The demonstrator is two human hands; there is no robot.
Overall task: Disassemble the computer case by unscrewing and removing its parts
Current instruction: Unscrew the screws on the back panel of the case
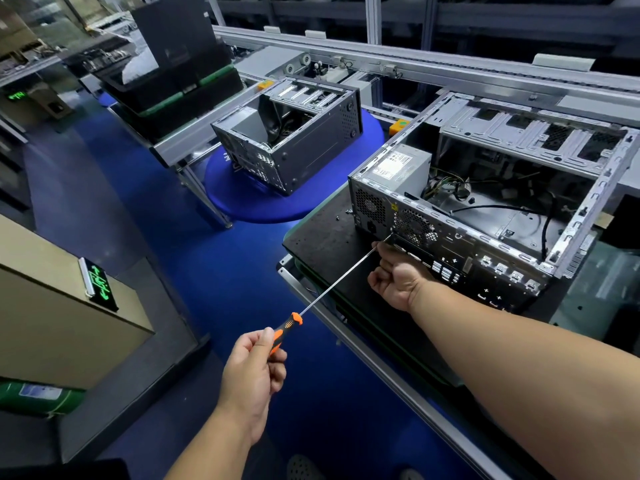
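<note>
An open grey computer case (585, 202) lies on a black mat (325, 233), with its rear panel (450, 251) facing me. Inside are a power supply (398, 164) and loose cables (485, 202). My left hand (254, 365) grips the orange-and-black handle of a long screwdriver (332, 289). The thin shaft runs up and right, and its tip meets the rear panel next to the fan grille (412, 226). My right hand (398, 275) is curled against the rear panel, its fingertips holding the shaft close to the tip.
Small loose screws (348, 211) lie on the mat left of the case. A second stripped case (287, 133) sits on a round blue stand (242, 202) behind. An aluminium conveyor rail (450, 60) runs along the back. A beige cabinet (52, 306) stands at the left, over a blue floor.
</note>
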